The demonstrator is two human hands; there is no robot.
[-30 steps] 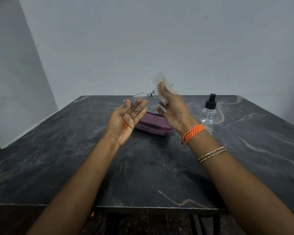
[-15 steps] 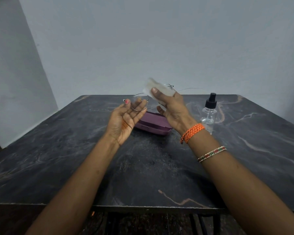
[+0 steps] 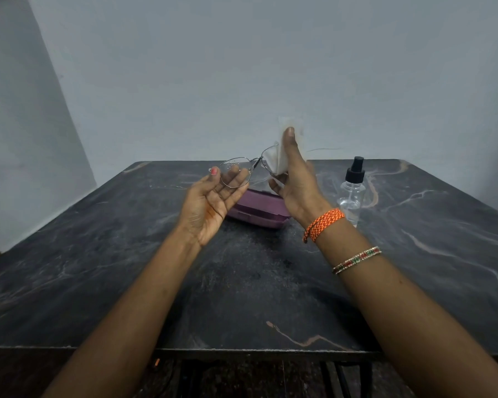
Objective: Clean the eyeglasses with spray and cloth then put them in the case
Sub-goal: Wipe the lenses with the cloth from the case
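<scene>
Thin metal-rimmed eyeglasses (image 3: pixel 237 168) are held up above the table. My left hand (image 3: pixel 210 205) grips them at the left lens, palm up, fingers behind the glass. My right hand (image 3: pixel 296 179) pinches a white cloth (image 3: pixel 282 156) folded over the right lens, thumb pointing up. One temple arm sticks out to the right past the cloth. Below the hands lies the purple case (image 3: pixel 258 214), closed, partly hidden by both hands. A clear spray bottle (image 3: pixel 352 193) with a black pump top stands to the right of the case.
The dark marble table (image 3: pixel 242 282) reaches to a grey wall at the back. Its near edge runs across the bottom of the view, with dark legs underneath. Bracelets circle my right wrist.
My right thumb and the cloth have swung from pointing left across the lens to pointing up over it. My left hand and the glasses have hardly moved.
</scene>
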